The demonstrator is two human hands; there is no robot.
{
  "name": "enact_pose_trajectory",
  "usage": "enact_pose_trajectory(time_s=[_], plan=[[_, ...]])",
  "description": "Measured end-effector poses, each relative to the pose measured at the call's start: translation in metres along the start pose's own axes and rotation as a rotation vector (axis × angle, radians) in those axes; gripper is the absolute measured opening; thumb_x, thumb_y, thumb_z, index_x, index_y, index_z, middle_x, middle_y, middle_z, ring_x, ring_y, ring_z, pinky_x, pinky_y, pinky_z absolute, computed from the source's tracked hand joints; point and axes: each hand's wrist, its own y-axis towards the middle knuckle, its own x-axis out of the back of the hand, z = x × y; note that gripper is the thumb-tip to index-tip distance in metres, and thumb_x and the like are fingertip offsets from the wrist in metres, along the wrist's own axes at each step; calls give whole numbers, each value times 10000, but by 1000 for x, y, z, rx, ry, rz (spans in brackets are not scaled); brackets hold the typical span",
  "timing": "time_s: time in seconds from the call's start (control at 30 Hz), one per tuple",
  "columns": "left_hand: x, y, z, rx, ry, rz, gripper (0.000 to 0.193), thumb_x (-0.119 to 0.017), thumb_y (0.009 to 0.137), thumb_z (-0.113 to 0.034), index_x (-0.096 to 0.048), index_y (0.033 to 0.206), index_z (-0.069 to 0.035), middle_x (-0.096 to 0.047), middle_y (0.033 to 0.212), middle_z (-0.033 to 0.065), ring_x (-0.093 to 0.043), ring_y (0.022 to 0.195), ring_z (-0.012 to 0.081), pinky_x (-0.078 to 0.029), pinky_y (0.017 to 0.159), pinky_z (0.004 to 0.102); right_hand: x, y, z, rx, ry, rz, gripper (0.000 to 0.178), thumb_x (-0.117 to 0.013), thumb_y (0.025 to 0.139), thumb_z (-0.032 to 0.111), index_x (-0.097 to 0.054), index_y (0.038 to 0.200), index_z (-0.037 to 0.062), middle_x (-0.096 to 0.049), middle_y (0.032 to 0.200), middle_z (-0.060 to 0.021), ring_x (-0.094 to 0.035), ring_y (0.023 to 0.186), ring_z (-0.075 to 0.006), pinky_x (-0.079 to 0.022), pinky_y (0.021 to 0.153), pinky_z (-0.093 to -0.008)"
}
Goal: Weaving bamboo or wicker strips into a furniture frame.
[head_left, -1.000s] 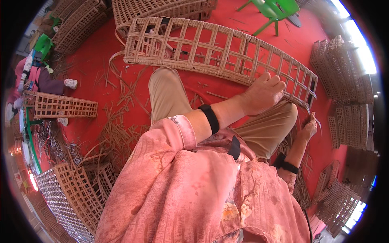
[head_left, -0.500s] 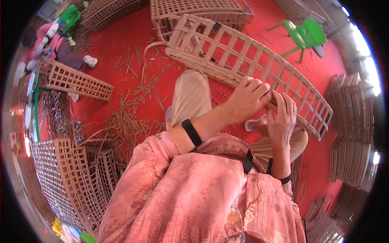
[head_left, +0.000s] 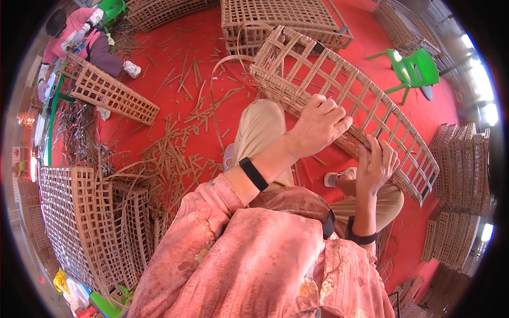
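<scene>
A long, curved woven basket (head_left: 289, 98) of brown strips lies aslant over my knees, its open lattice facing up. My left hand (head_left: 321, 124) is closed over the near woven edge, around the middle, with its fingers curled. Farther right along that same edge, my right hand (head_left: 379, 164) grips the basket, thumb on the near side and fingers bent over the top. A gap separates the two hands. From the basket's left end a loose thin strip (head_left: 213, 87) loops down to the floor.
Cut strips (head_left: 183, 153) litter the red floor at left. Large woven baskets (head_left: 69, 212) stand at lower left, another (head_left: 281, 21) beyond mine. Stacked woven panels (head_left: 461, 164) line the right, near a green chair (head_left: 416, 69). A seated person (head_left: 79, 37) works at far left beside a narrow basket (head_left: 114, 95).
My hands, nearly together before, have moved apart. The right hand has slid lower and rightward along the basket's edge. The basket and surroundings sit slightly farther right in view.
</scene>
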Motion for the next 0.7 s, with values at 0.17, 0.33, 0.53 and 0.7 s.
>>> enact_pose_trajectory(time_s=[0.17, 0.33, 0.53, 0.7], plan=[[-8, 4, -10, 45, -25, 20, 225, -713, 748, -121, -701, 973, -103, -573, 894, 6, -532, 880, 188, -414, 796, 384, 2, 23, 38, 81, 94, -52, 393, -725, 799, 102, -693, 1188, 144, -624, 1155, -52, -585, 1076, -262, -406, 995, -430], [2, 14, -8, 87, -30, 100, 358, -740, 725, -139, -653, 1069, -102, -575, 1023, 42, -545, 992, 228, -424, 869, 410, -4, 35, 36, 17, 207, 27, 374, -675, 835, 26, -663, 1202, 93, -618, 1147, -98, -587, 1057, -295, -449, 964, -446], [85, -22, 59, 227, 157, 147, 548, -838, 658, -136, -638, 1167, -115, -574, 1116, 44, -548, 1109, 268, -426, 971, 444, 1, 29, 47, 142, 177, 43, 338, -740, 816, 93, -690, 1150, 104, -609, 1112, -69, -574, 1044, -280, -441, 950, -436], [97, -29, 89, 107, 183, 161, 524, -853, 628, -100, -675, 1118, -149, -583, 1089, 50, -562, 1110, 272, -500, 924, 400, -12, 56, 85, 246, 264, 42, 366, -760, 787, 112, -679, 1144, 108, -583, 1122, -60, -564, 1040, -273, -436, 934, -417]])
